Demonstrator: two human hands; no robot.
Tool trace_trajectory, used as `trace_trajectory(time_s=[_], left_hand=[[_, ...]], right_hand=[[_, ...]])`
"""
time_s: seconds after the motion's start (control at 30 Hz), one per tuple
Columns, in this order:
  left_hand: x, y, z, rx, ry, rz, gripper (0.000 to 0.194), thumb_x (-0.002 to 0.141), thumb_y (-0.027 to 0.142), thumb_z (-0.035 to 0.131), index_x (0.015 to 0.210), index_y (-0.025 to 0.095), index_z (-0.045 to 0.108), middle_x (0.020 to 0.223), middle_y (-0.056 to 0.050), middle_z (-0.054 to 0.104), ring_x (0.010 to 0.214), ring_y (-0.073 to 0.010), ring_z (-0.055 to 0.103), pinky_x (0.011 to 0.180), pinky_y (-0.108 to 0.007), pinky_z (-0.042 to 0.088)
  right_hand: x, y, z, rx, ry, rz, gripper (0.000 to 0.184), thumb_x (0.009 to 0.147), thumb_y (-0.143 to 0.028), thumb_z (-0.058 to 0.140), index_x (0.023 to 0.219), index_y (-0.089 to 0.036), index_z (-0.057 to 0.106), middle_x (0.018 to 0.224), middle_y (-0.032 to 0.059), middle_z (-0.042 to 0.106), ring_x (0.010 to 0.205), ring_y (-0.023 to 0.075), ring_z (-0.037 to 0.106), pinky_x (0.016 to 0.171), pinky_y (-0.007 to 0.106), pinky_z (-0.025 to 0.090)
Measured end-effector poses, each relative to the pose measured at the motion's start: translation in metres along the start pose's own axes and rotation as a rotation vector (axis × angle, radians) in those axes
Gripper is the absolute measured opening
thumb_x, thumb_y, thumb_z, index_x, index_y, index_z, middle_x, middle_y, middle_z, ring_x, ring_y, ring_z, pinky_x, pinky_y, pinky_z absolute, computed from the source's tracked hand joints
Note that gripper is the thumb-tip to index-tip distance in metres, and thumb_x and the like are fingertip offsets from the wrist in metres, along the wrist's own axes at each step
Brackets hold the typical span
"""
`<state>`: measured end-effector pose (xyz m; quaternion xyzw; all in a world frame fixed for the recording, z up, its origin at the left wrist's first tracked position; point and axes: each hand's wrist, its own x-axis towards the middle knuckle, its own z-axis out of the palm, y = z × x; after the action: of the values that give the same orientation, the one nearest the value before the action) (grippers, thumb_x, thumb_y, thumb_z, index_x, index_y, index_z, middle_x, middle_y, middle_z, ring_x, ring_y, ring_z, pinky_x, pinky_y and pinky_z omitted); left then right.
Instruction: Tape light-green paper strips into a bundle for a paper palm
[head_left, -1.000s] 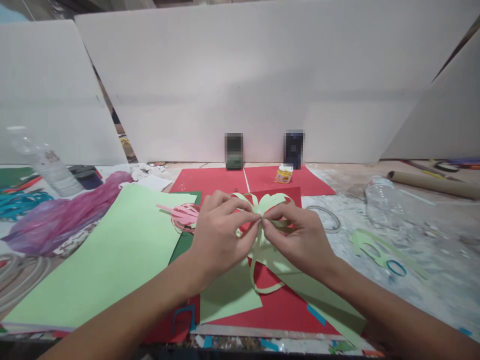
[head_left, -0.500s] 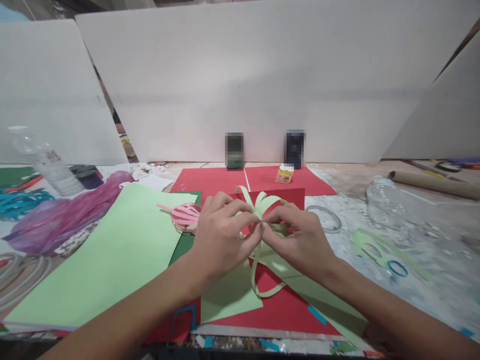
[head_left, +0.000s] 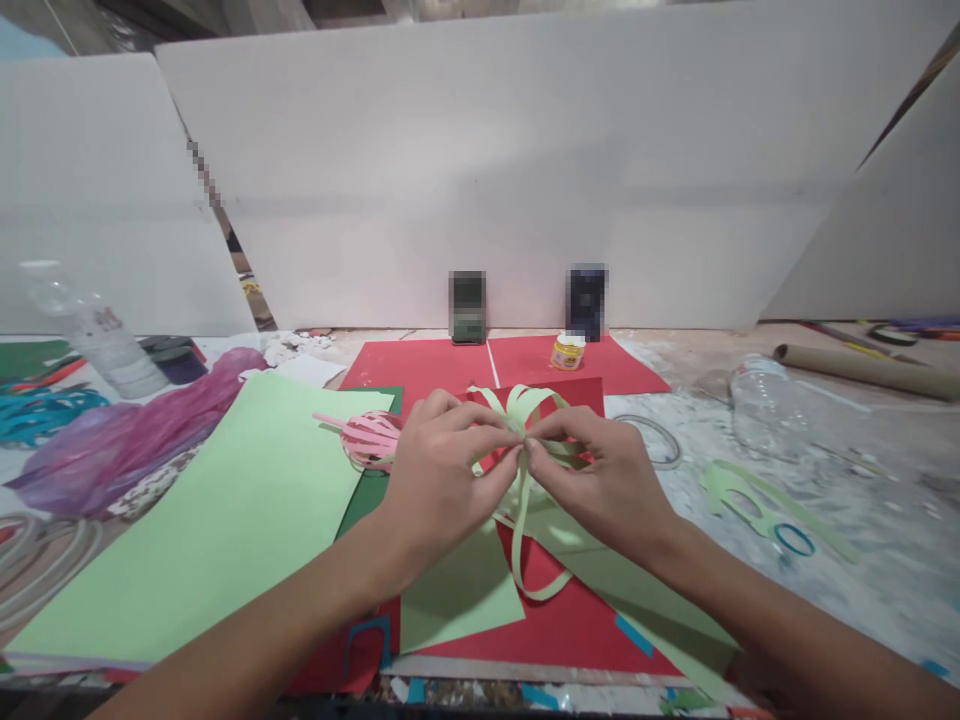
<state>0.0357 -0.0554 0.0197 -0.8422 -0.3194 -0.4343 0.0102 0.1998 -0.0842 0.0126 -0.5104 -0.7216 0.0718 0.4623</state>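
Both of my hands pinch the centre of a pale green paper-strip piece (head_left: 525, 405), whose strips loop outward like petals. My left hand (head_left: 450, 470) grips it from the left with thumb and fingertips. From the right, my right hand (head_left: 604, 475) does the same, its fingertips almost touching the left ones. One long strip curls down below the hands over red paper. The exact pinch point is hidden by the fingertips. Just left of my left hand lies a pink paper-strip ball (head_left: 370, 438) with a stick-like tail.
Large green sheets (head_left: 247, 510) lie on the left, red sheets (head_left: 420, 365) behind. A yellow jar (head_left: 568, 352) stands at the back. Clear plastic bottles (head_left: 765, 405) (head_left: 105, 340), a cardboard tube (head_left: 862, 370), a tape ring (head_left: 660, 440) and green paper scraps (head_left: 750, 500) lie around.
The strip loops between my hands have shifted slightly, and the hanging strip has swung a little to the right. Both hands keep their pinch in nearly the same place.
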Motion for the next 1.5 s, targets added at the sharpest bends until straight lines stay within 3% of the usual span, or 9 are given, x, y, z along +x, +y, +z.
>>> trace_trajectory(time_s=[0.37,0.67,0.77,1.17,1.5], left_hand=[[0.0,0.0009,-0.0025,0.009,0.031,-0.004,0.011,0.08,0.021,0.063,0.078,0.023,0.074,0.079,-0.003,0.071,0.071,-0.0178,0.05,0.065,-0.033,0.042],[0.0003,-0.0031,-0.0038,0.013,-0.102,-0.018,0.013,0.083,0.02,0.059,0.081,0.021,0.072,0.082,-0.003,0.071,0.073,-0.018,0.052,0.066,-0.033,0.04],[0.0001,-0.0023,-0.0032,0.018,-0.08,0.001,0.012,0.082,0.02,0.059,0.078,0.02,0.071,0.08,-0.003,0.071,0.071,-0.0174,0.052,0.066,-0.033,0.04],[-0.0009,-0.0007,-0.0002,-0.03,-0.035,-0.027,0.011,0.079,0.018,0.062,0.074,0.02,0.072,0.077,-0.001,0.071,0.069,-0.0155,0.05,0.064,-0.03,0.04],[-0.0007,-0.0002,0.0021,-0.027,0.008,-0.045,0.012,0.076,0.017,0.062,0.067,0.02,0.07,0.076,-0.001,0.071,0.068,-0.0155,0.049,0.062,-0.029,0.04]], right_hand=[[-0.0008,-0.0031,0.0017,0.016,0.023,0.008,0.01,0.075,-0.017,0.058,0.068,-0.021,0.062,0.062,-0.0006,0.066,0.053,0.0131,0.056,0.053,0.025,0.043],[-0.0019,-0.0016,0.0039,0.008,0.024,-0.059,0.011,0.076,-0.014,0.058,0.071,-0.021,0.064,0.065,0.0006,0.068,0.061,0.0152,0.058,0.059,0.028,0.043],[-0.0013,-0.0026,0.0044,-0.016,0.008,-0.079,0.01,0.076,-0.015,0.059,0.071,-0.021,0.064,0.062,-0.0006,0.067,0.058,0.0144,0.056,0.058,0.028,0.042],[-0.0027,-0.0042,0.0048,0.026,0.0,0.062,0.009,0.075,-0.017,0.059,0.069,-0.021,0.064,0.062,-0.0016,0.065,0.058,0.0133,0.056,0.055,0.025,0.04],[-0.0029,-0.0051,0.0065,0.042,-0.005,0.063,0.01,0.074,-0.016,0.058,0.066,-0.02,0.063,0.063,-0.0016,0.066,0.058,0.0131,0.057,0.055,0.025,0.041]])
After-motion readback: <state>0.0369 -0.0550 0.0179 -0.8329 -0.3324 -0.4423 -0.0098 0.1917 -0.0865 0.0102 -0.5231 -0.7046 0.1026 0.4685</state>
